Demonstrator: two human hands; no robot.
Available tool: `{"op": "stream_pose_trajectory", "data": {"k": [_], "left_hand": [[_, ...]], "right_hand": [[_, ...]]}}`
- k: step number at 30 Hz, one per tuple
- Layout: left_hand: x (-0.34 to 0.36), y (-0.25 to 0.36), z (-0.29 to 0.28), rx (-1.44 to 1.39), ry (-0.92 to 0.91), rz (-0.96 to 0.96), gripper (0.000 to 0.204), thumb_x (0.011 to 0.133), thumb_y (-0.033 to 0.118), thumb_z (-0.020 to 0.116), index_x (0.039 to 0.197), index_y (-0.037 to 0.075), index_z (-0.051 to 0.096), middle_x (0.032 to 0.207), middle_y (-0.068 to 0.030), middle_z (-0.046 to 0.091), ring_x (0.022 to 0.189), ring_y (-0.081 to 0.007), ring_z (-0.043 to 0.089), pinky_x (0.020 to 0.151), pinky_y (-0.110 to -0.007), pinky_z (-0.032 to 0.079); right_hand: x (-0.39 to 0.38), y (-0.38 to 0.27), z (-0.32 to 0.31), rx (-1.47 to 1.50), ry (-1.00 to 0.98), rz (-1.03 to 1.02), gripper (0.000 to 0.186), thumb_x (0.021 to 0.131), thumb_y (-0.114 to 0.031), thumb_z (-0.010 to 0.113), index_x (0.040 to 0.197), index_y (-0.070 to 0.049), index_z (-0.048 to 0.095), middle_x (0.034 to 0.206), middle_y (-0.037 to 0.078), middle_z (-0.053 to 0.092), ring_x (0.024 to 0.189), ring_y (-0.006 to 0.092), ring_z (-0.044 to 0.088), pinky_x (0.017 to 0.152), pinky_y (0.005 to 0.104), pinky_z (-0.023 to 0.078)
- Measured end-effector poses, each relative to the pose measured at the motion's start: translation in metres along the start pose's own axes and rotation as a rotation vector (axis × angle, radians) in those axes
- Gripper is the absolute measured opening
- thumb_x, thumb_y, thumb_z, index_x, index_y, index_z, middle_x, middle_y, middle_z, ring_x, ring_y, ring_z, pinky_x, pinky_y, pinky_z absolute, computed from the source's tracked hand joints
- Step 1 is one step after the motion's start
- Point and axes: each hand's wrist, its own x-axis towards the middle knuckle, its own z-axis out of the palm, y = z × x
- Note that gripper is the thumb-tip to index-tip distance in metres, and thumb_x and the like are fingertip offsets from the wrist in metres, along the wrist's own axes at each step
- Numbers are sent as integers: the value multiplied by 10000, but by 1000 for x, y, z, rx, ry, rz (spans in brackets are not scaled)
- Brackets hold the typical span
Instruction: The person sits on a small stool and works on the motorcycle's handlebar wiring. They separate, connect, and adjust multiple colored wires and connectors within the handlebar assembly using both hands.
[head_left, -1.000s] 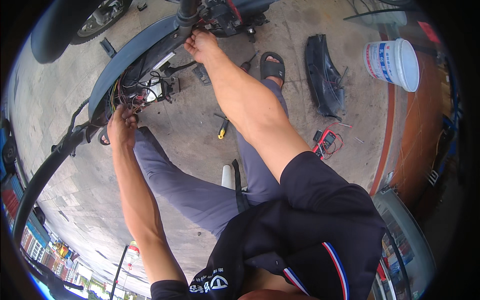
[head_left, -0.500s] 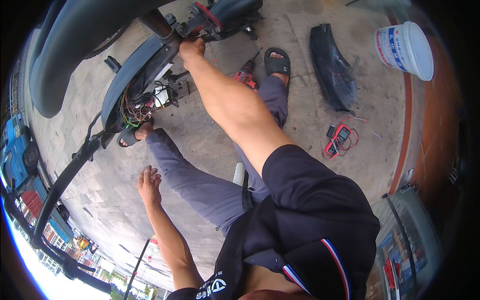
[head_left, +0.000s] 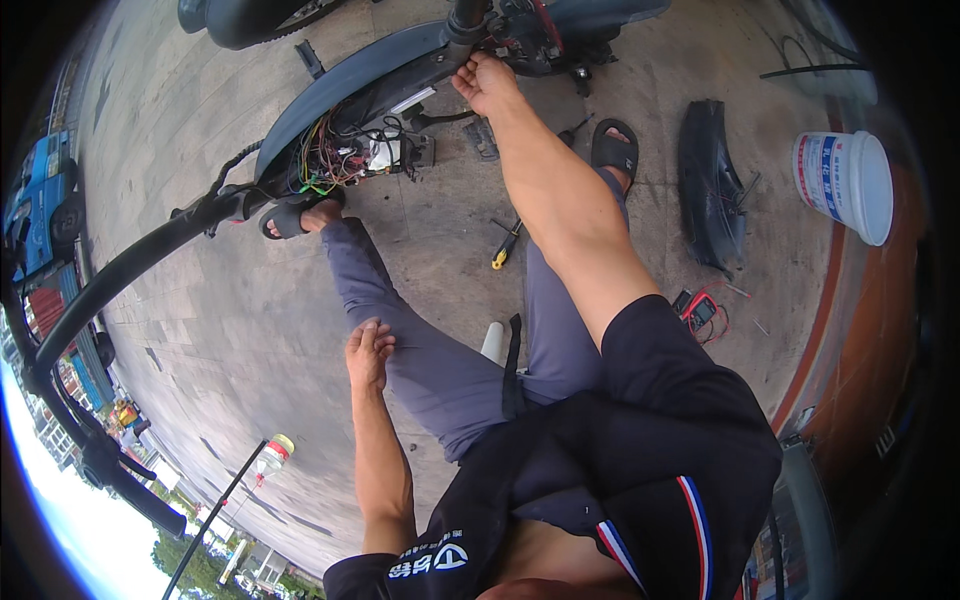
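Note:
My right hand [head_left: 486, 84] reaches out to the frame of a dark electric scooter [head_left: 350, 85], beside the base of its upright post [head_left: 464, 28]. Its fingers are curled; whatever they grip is hidden behind the hand. Close to my left thigh, my left hand [head_left: 370, 352] hangs in the air, fingers loosely bent and nothing seen in them. Left of the right hand, a bundle of coloured wires [head_left: 325, 155] spills from the opened body around a silvery-white part [head_left: 384, 150]. A screwdriver with a yellow and black handle [head_left: 506, 246] lies on the paving between my feet.
On the right lie a curved black panel [head_left: 705, 185] and a red multimeter [head_left: 706, 312] with leads. A white bucket [head_left: 845, 185] stands farther right. The scooter's handlebar [head_left: 120, 280] bends along the left. A blue truck [head_left: 45, 195] is at the far left.
The view has shifted, so the scooter sits farther up and right. My right hand stays by the post's base. The screwdriver has come into sight, and my arm now covers the red drill.

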Motion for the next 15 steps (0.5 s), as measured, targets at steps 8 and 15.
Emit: {"op": "stream_pose_trajectory", "data": {"k": [8, 15], "left_hand": [[3, -16, 1, -33, -6, -5, 244, 944, 197, 627, 1115, 23, 610, 886, -79, 678, 667, -128, 641, 557, -219, 524], [1, -29, 9, -34, -36, -19, 213, 940, 188, 636, 1088, 36, 620, 873, -65, 683, 664, -114, 639, 555, -213, 525]], "right_hand": [[10, 3, -8, 138, -30, 69, 81, 927, -170, 604, 876, -109, 587, 750, 1, 561, 684, 166, 569, 682, 410, 541], [5, 0, 5, 126, 35, 31, 93, 934, -160, 582, 856, -111, 593, 710, -9, 571, 613, 136, 547, 671, 382, 524]]}}
